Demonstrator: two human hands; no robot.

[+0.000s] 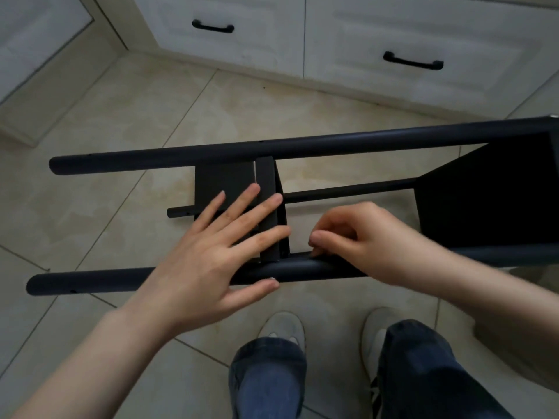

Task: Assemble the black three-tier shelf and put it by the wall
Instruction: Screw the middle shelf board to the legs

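over the tiled floor (121, 122), shelf (302, 145) on its side, left hand (208, 252) flat & open on the middle panel (267, 182), right hand (357, 240) curled at the near pole (90, 281), can't tell on what; if the press eases, panel prob slips out of line w/ the pole.

Beige tile floor (90, 207); black shelf frame (302, 145) tipped sideways on it; grey sneakers (282, 326) planted just nearside of the frame; white drawers (257, 40) beyond it.
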